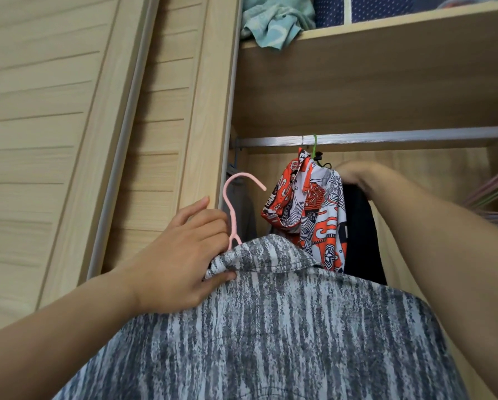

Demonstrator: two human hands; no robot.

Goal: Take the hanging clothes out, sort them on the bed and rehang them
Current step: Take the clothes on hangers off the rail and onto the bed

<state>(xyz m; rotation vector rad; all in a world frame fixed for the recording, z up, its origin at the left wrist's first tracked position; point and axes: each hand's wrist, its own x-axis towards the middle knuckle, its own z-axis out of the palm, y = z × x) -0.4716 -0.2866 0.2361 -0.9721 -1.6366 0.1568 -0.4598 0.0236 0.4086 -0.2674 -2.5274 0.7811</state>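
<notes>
Grey streaked fabric fills the lower frame: a grey shirt (271, 327) on a pink hanger (232, 215), off the rail (386, 138) and held low at about six o'clock. The left hand (181, 255) grips it at the collar, thumb pinching the cloth and fingers curled round the hanger's neck, with the hook standing free at about ten o'clock from the collar.

On the rail, at twelve o'clock, an orange shirt (308, 215) hangs from a green hanger (315, 147). Just to its right is a black garment (360, 232). The right hand (354, 176) reaches to the top of that black garment, at about one o'clock, but its fingers are hidden behind the wrist and the cloth, so I cannot tell whether it is clenched on anything or merely touching. A dim grey garment (242, 209) hangs at the wardrobe's left edge.

Judging from this, either the removal or the rehanging stage is under way; the frame does not settle which. One shirt is in hand, at least three pieces are on the rail, and the bed is out of view. Bare hangers (493, 194) show at three o'clock. Teal cloth (276, 21) sits on the shelf (401, 24) above.
</notes>
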